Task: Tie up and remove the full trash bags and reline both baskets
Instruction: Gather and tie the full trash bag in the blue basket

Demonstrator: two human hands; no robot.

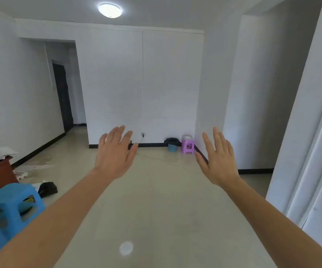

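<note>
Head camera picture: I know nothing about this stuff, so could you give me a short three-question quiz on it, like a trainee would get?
1. True or false: the left hand or the right hand is gripping something.
2. What stands next to the blue basket at the far wall? A: a purple stool. B: a red chair. C: a broom.
3. Fill in: the liner bag folded over the basket's rim is ___ in colour.

Key: 1 false, both hands are open and hold nothing. 2 A. 3 black.
</note>
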